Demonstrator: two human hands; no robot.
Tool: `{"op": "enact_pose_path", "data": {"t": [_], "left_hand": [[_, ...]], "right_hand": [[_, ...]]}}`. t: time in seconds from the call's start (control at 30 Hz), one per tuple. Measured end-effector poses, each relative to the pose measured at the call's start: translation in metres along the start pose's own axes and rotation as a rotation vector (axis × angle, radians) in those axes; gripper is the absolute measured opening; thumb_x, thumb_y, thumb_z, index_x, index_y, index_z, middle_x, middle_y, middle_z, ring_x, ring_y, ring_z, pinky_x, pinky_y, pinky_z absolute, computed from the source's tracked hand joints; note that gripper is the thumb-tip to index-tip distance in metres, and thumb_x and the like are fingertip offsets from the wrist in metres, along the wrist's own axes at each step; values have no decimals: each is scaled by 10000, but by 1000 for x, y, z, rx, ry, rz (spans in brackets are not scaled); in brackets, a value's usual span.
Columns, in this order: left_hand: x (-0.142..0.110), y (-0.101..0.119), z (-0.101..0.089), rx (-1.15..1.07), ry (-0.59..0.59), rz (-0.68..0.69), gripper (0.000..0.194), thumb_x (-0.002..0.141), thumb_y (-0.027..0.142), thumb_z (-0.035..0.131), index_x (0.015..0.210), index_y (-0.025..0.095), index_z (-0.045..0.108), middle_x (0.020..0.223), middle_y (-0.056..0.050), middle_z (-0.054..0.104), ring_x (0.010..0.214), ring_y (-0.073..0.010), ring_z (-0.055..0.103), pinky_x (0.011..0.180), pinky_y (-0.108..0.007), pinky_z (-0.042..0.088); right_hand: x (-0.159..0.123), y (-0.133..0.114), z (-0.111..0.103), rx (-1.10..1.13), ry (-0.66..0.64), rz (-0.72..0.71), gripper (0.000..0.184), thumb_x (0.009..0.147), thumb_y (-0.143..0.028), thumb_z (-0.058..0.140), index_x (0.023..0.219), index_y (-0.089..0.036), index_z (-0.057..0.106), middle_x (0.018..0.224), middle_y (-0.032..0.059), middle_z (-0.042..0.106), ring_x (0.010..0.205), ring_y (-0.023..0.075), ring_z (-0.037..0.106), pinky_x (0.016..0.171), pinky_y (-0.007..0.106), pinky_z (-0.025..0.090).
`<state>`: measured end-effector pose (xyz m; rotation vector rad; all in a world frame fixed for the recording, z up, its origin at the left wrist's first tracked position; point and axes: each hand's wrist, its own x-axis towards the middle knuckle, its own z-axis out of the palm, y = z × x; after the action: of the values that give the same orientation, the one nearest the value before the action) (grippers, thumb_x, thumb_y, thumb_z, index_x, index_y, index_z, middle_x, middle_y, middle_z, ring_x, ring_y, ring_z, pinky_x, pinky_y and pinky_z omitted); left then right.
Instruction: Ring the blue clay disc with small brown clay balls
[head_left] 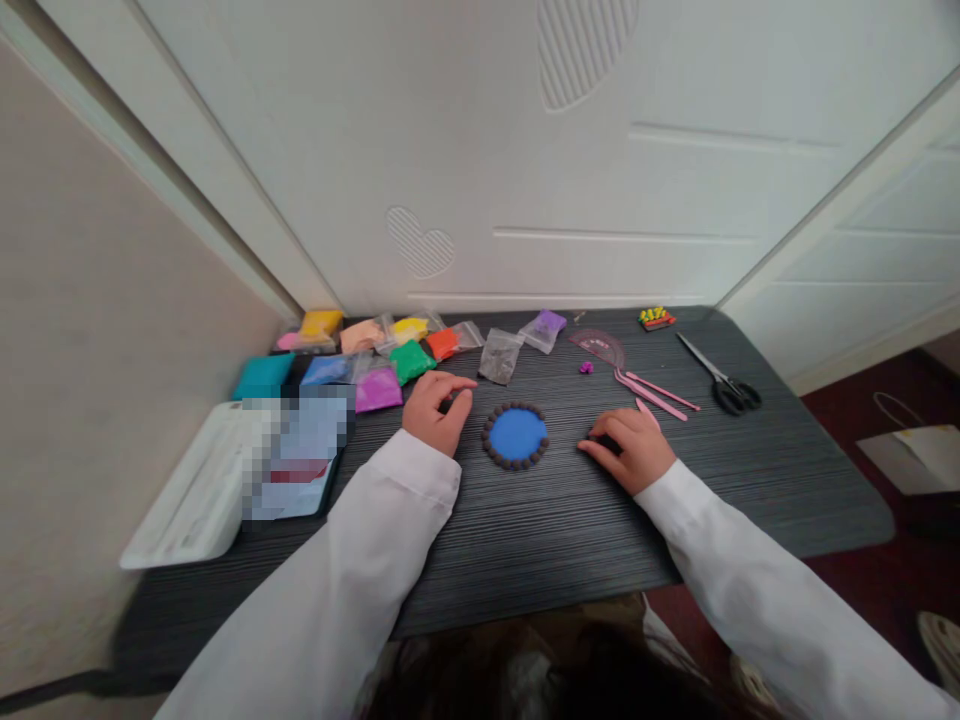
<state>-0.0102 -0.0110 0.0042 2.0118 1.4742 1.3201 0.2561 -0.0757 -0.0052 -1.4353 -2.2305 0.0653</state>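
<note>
A flat blue clay disc [517, 434] lies on the dark table, with small dark brown clay balls [513, 463] set around its edge. The ring of balls has a gap at the upper right. My left hand [439, 410] rests just left of the disc, fingers bent and a space between thumb and forefinger; nothing shows in it. To the right of the disc, my right hand [628, 448] is on the table, its fingers curled and the thumb apart from them. I see nothing held there. Behind that hand lies a pink tool [646, 412], partly covered.
Bags of coloured clay, including a purple one [378, 388] and a green one [412, 361], crowd the back left. A white tray [202, 485] and a tablet-like device [304, 450] sit left. Scissors [724, 384], pink tools [651, 393] and a protractor [600, 346] lie right.
</note>
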Motion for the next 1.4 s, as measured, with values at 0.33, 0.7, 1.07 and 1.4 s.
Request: {"op": "enact_pose_path", "data": {"t": [0.33,0.7,1.07,1.4], "left_hand": [[-13,45,2,-486,-233,-435,178,678,327,568,729,198,680,789,-47,651,831,-196,550,816,-344,389],[8,111,7,-1714,-272,-888,571,787,553,236,1050,160,555,1095,-87,575,934,-169,563,809,-309,442],[2,141,10,-1880,-103,-833,548,813,503,242,980,111,587,1128,-109,562,1136,-194,449,931,-306,377],[-14,169,-5,-1704,-3,-523,621,768,633,78,1301,350,226,1361,39,322,1288,-175,203,1039,-414,192]], "right_hand": [[45,-54,-8,181,276,-98,161,801,-286,451,810,-214,594,793,31,634,794,156,556,741,329,420],[61,-88,-21,184,451,-241,203,761,-278,508,927,-269,625,1088,5,603,1125,188,446,975,418,303],[51,-104,-60,409,455,-143,434,869,-334,186,1231,-231,402,1310,27,402,1258,194,270,1032,474,167],[53,-131,-45,250,289,-176,695,776,-592,-33,1356,-211,19,1440,76,-13,1310,258,7,1009,555,49]]}}
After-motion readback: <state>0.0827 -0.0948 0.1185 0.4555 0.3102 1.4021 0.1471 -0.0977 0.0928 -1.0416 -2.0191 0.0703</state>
